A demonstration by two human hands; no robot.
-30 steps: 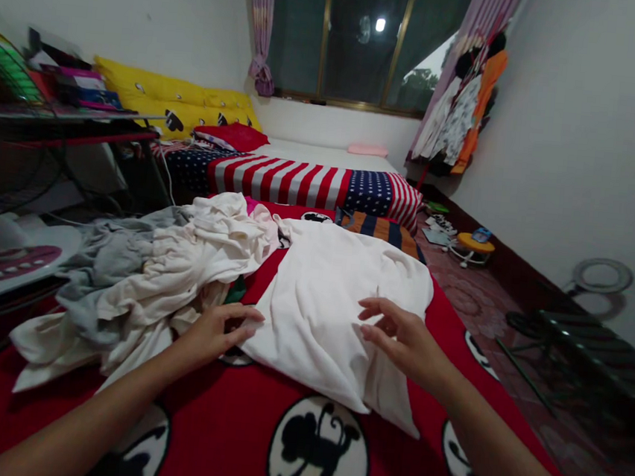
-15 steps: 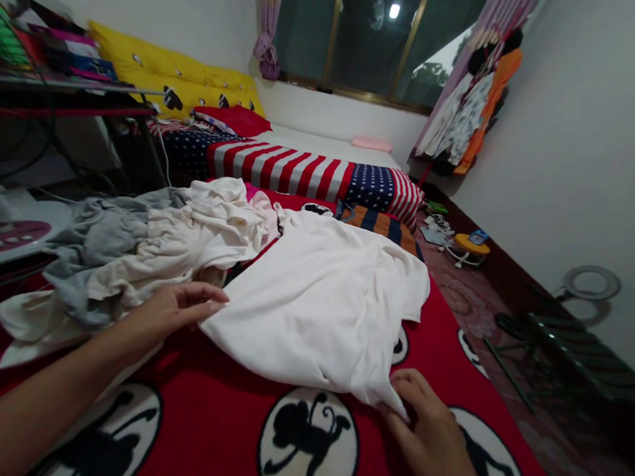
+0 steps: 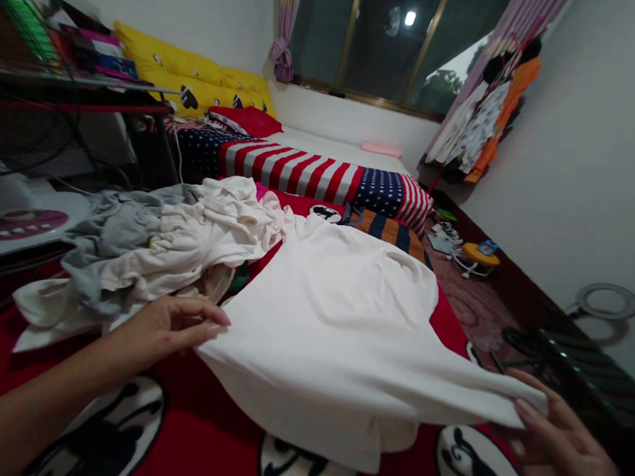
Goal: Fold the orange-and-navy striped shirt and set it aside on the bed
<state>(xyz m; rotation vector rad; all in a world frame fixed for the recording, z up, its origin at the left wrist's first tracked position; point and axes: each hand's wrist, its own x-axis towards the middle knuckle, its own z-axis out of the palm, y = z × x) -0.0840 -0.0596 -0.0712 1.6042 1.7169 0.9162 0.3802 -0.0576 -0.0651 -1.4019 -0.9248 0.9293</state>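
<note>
A white shirt (image 3: 333,307) is stretched between my two hands above a red blanket (image 3: 208,437) printed with black monkey figures in white circles. My left hand (image 3: 180,322) pinches its near left corner between thumb and fingers. On the right, my right hand (image 3: 562,434) grips the other corner and pulls it out sideways, its fingers slightly blurred. The near edge hangs in a loose fold, while the far part lies on the blanket. Left of the shirt is a heap of crumpled white and grey clothes (image 3: 183,232).
Behind the shirt lies an orange and navy striped cloth (image 3: 386,230). A white fan base (image 3: 21,224) stands at left beside a cluttered table (image 3: 84,92). At right are a dark green slatted stool (image 3: 591,369) and a yellow stool (image 3: 481,255). A second bed (image 3: 326,146) stands under the window.
My right hand has moved right and outward, drawing the shirt's corner with it and lifting the near edge. My left hand keeps its hold. The view has shifted slightly.
</note>
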